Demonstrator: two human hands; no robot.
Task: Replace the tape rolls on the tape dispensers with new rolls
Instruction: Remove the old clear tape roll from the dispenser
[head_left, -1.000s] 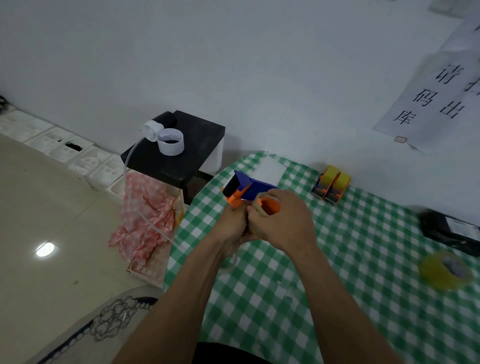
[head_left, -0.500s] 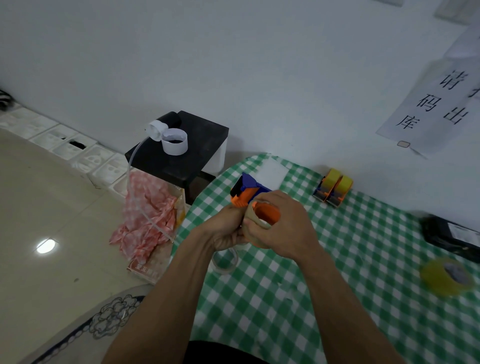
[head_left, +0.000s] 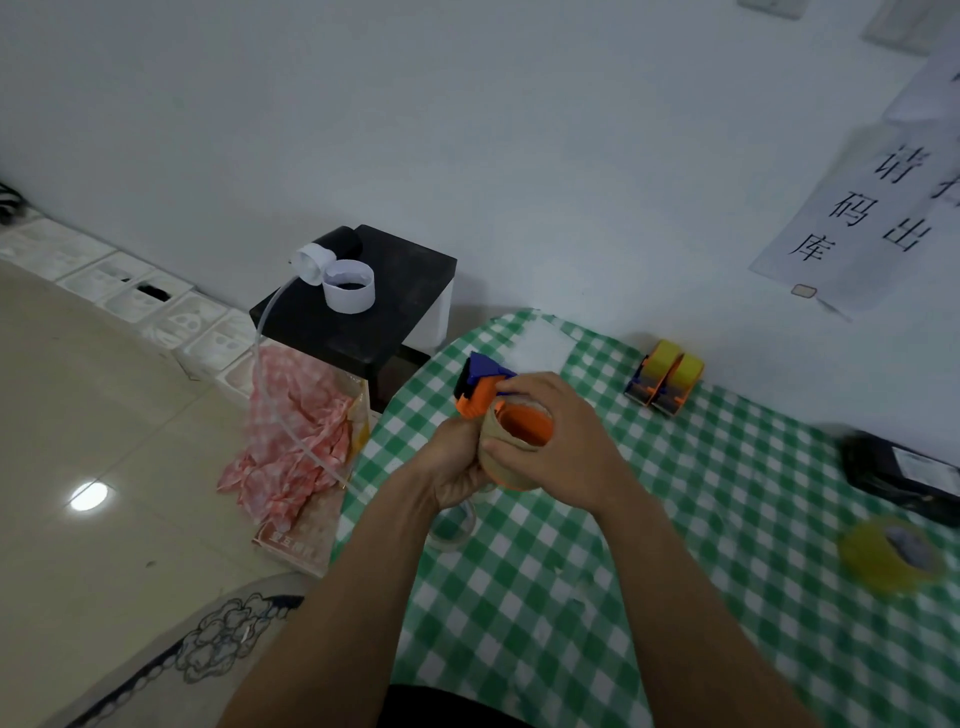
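I hold an orange and blue tape dispenser (head_left: 480, 387) above the left part of the green checked table (head_left: 675, 519). My left hand (head_left: 454, 462) grips its handle from below. My right hand (head_left: 558, 447) wraps a pale tape roll (head_left: 496, 452) that sits around the dispenser's orange hub (head_left: 524, 423). Two more dispensers with yellow rolls (head_left: 667, 382) stand side by side by the wall. A loose yellow tape roll (head_left: 891, 556) lies at the table's right. A nearly bare clear roll (head_left: 452, 525) lies on the cloth under my left wrist.
A black device (head_left: 904, 470) sits at the table's right edge by the wall. Left of the table stands a black stool (head_left: 363, 306) with white paper rings (head_left: 347, 286) and a tube. A box of pink checked cloth (head_left: 296, 431) is on the floor.
Both hands with the dispenser have drifted slightly toward me. The right hand has turned, so the orange hub inside the roll shows more.
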